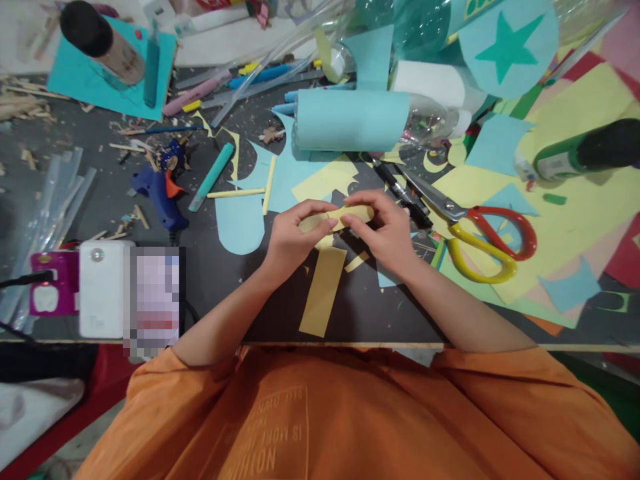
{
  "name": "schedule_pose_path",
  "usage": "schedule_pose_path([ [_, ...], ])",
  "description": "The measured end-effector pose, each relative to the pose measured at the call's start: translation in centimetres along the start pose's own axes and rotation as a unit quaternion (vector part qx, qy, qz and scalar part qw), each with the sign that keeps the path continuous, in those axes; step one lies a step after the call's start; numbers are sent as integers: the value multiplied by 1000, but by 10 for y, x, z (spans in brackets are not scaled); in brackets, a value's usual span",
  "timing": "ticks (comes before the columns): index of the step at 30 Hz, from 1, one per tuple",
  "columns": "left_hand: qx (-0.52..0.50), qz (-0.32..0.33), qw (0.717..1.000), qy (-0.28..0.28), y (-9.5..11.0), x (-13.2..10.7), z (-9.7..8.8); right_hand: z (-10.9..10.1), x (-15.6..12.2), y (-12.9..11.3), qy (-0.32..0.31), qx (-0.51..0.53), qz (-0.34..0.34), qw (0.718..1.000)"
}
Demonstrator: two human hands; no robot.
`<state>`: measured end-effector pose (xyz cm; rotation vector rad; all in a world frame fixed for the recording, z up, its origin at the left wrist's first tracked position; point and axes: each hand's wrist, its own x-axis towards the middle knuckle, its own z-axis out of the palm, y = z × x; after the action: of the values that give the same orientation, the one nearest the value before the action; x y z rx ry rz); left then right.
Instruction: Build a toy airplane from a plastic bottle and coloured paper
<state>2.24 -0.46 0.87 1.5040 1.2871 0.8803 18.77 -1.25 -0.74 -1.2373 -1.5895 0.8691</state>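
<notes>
Between my two hands is a small rounded piece of yellow paper (pixel 340 216), pinched at both ends. My left hand (pixel 295 233) grips its left part with thumb and fingers, and my right hand (pixel 385 227) grips the right part the same way. Just below them a yellow paper strip (pixel 323 293) lies on the table. To the left is a light blue paper piece with a rounded end (pixel 240 223). Scissors with red and yellow handles (pixel 465 217) lie open right of my right hand, beside a black marker (pixel 400 190).
A bottle wrapped in light blue paper (pixel 355 120) lies beyond my hands. On the left are a blue glue gun (pixel 160 193), a teal marker (pixel 213 177), clear glue sticks (pixel 50 213) and a white power adapter (pixel 103 287). Paper sheets (pixel 565 227) and a dark-capped bottle (pixel 585 150) lie right.
</notes>
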Motion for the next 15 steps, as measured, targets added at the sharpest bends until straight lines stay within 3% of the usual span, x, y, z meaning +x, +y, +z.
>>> schedule_pose_path([
  [6,-16,-6,1000,21,1,0,-1,1,1,6,30,42,28,998],
  [11,-60,-31,997,21,3,1,-1,-1,3,7,-17,111,60,992],
  [15,-65,-38,997,10,3,2,-3,-2,4,5,-1,122,64,990],
])
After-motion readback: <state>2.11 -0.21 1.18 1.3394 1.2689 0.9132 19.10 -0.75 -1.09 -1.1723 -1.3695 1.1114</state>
